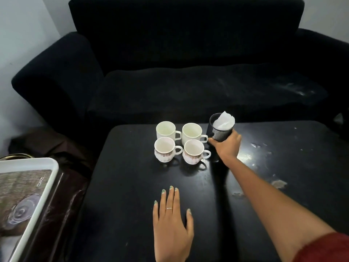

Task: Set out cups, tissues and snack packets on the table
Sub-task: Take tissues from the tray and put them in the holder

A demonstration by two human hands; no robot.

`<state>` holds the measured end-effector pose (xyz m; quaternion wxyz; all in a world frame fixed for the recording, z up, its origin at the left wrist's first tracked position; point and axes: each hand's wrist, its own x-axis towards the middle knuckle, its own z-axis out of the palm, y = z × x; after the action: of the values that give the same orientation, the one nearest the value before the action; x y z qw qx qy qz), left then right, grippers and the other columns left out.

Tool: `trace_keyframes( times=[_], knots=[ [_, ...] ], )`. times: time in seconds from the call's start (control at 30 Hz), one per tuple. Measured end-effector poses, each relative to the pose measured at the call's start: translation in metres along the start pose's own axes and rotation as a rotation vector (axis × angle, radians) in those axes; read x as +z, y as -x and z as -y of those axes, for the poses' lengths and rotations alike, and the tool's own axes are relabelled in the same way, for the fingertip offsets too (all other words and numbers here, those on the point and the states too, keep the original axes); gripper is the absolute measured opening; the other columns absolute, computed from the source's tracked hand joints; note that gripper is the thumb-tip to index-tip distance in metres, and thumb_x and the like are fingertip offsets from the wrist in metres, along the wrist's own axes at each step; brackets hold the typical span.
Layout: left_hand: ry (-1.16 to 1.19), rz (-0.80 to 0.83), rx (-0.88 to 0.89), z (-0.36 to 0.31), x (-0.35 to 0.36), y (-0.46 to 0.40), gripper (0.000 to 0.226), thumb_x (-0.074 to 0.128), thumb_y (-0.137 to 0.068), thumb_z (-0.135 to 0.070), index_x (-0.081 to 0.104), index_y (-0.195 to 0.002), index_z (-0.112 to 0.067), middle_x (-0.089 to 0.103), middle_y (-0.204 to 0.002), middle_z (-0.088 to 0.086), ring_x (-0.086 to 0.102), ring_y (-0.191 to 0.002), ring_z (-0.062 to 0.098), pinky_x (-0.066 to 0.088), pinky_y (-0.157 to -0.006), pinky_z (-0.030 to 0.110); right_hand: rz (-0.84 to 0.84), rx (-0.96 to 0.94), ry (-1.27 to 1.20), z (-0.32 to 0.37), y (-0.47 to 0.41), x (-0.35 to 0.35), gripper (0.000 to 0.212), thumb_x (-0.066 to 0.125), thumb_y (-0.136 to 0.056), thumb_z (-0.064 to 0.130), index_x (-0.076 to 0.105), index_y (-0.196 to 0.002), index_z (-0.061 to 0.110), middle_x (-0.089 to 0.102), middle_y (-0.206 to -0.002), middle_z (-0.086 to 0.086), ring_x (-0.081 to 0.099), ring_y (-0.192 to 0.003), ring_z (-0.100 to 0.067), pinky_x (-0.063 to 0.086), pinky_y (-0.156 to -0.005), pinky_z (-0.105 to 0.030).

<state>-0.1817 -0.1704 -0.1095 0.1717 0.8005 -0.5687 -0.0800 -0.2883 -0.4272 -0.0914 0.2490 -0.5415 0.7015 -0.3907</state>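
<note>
Flat on the near table (120, 214) lay the left hand (172, 222), fingers straight and spread, holding nothing. Out ahead, the right hand (227, 146) had its fingers curled round the base of the mesh holder (220, 132), white tissues (224, 120) poking up, holder tipped slightly back. It sat just right of four cups (180, 142), nearly touching the far-right cup's handle. Open tabletop stretched away to the right and toward the camera; the far edge ran close behind. No snack packets showed. A tray (37, 186) waited at the left.
</note>
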Motion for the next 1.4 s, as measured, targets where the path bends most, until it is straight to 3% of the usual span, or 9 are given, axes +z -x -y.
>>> trace_keyframes(
  times=[0.23,0.53,0.7,0.8,0.87,0.97,1.13,1.23,1.4],
  knots=[
    [0.012,0.004,-0.002,0.0,0.001,0.0,0.06,0.039,-0.082,-0.039,0.059,-0.129,-0.007,0.055,-0.137,0.005,0.05,-0.129,0.029,0.015,-0.111,0.033,-0.031,0.135,0.087,0.013,-0.013,0.012,0.093,0.088,-0.055,0.039,0.037,-0.125,0.005,0.04,-0.133,-0.013,0.042,-0.125,-0.033,0.038,-0.098,-0.053],
    [0.019,-0.001,-0.003,0.002,0.005,-0.002,0.061,0.039,-0.081,-0.04,0.059,-0.129,-0.009,0.055,-0.138,0.004,0.05,-0.129,0.027,0.01,-0.111,0.031,0.001,0.192,0.109,0.01,-0.022,0.015,0.098,0.09,-0.049,0.042,0.038,-0.124,0.006,0.043,-0.134,-0.014,0.039,-0.128,-0.033,0.037,-0.099,-0.053],
    [0.025,-0.005,0.0,0.002,0.005,-0.001,0.061,0.039,-0.081,-0.041,0.059,-0.13,-0.009,0.056,-0.138,0.004,0.05,-0.129,0.026,0.008,-0.111,0.03,0.137,0.175,-0.028,-0.006,-0.025,-0.005,0.102,0.089,-0.058,0.021,0.029,-0.138,0.001,0.04,-0.138,-0.019,0.039,-0.129,-0.033,0.034,-0.108,-0.042],
    [0.013,-0.028,0.011,0.001,0.006,0.0,0.062,0.037,-0.083,-0.042,0.057,-0.132,-0.011,0.054,-0.139,0.002,0.048,-0.132,0.025,0.015,-0.111,0.032,0.199,0.209,-0.088,-0.012,-0.011,-0.019,0.089,0.084,-0.064,0.007,0.033,-0.137,0.001,0.044,-0.133,-0.023,0.047,-0.122,-0.034,0.04,-0.104,-0.042],
    [0.007,-0.039,0.012,0.001,0.006,0.001,0.062,0.034,-0.085,-0.043,0.053,-0.135,-0.012,0.051,-0.142,0.001,0.043,-0.135,0.023,0.017,-0.11,0.034,0.205,0.174,-0.051,-0.016,0.007,-0.028,0.075,0.08,-0.066,0.001,0.041,-0.131,-0.002,0.049,-0.127,-0.024,0.051,-0.114,-0.035,0.043,-0.099,-0.041],
    [0.018,-0.032,-0.004,-0.001,0.007,0.003,0.064,0.029,-0.089,-0.046,0.039,-0.145,-0.016,0.035,-0.152,-0.003,0.024,-0.144,0.018,0.006,-0.115,0.033,0.242,0.082,0.059,-0.022,0.041,-0.041,0.057,0.075,-0.07,0.0,0.049,-0.12,-0.003,0.048,-0.123,-0.024,0.051,-0.11,-0.034,0.042,-0.094,-0.036],
    [-0.04,0.043,-0.009,-0.001,0.007,0.004,0.062,0.023,-0.097,-0.046,0.012,-0.153,-0.02,0.008,-0.161,-0.005,0.0,-0.149,0.016,-0.004,-0.119,0.035,0.354,-0.094,0.423,-0.033,0.105,-0.064,0.048,0.062,-0.081,0.017,0.048,-0.126,0.007,0.044,-0.131,-0.014,0.043,-0.123,-0.031,0.037,-0.101,-0.039],
    [-0.09,0.1,0.0,-0.001,0.006,0.004,0.063,0.021,-0.1,-0.045,0.002,-0.153,-0.017,-0.001,-0.162,-0.002,-0.005,-0.149,0.019,-0.003,-0.119,0.038,0.348,-0.269,0.585,-0.046,0.14,-0.079,0.04,0.052,-0.089,0.027,0.048,-0.126,0.012,0.047,-0.13,-0.008,0.042,-0.123,-0.025,0.034,-0.101,-0.037],
    [-0.207,0.262,0.038,0.001,-0.003,0.009,0.064,0.017,-0.101,-0.046,-0.007,-0.152,-0.015,-0.009,-0.161,0.002,-0.01,-0.148,0.023,0.001,-0.12,0.042,0.398,-0.36,0.732,-0.058,0.175,-0.1,0.043,0.043,-0.094,0.034,0.04,-0.134,0.02,0.038,-0.141,-0.001,0.033,-0.132,-0.019,0.029,-0.106,-0.035]
  ],
)
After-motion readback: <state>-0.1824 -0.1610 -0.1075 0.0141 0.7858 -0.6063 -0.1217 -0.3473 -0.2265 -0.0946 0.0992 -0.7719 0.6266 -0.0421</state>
